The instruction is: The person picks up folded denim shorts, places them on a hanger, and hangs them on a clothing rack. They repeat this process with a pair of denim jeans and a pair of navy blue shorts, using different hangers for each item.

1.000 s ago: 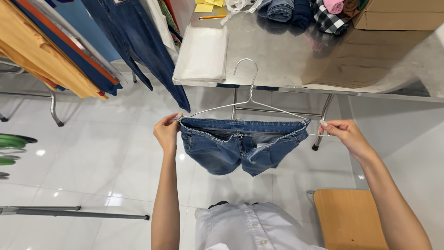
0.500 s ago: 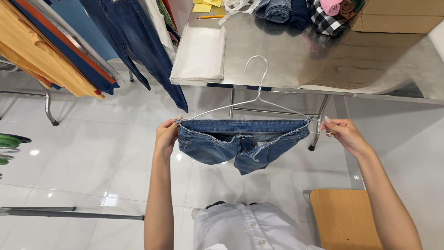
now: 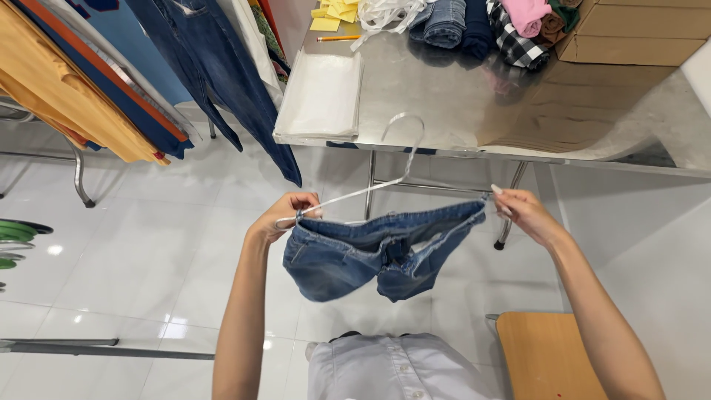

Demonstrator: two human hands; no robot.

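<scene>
Both hands, left hand and right hand, are pinching the hanger ends, denim shorts dangling freely before the table edge.

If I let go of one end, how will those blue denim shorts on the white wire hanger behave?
Likely floppy: the blue denim shorts sag between left hand and right hand. The thin white wire hanger would probably tip, letting them slide off.

Packaging and paper on the steel table

A brown cardboard box sits at the table's far right corner. A stack of clear plastic bags lies flat at the table's near left edge. Beyond them, at the table's far left, lie small yellow sticky notes, square and bright.
</scene>
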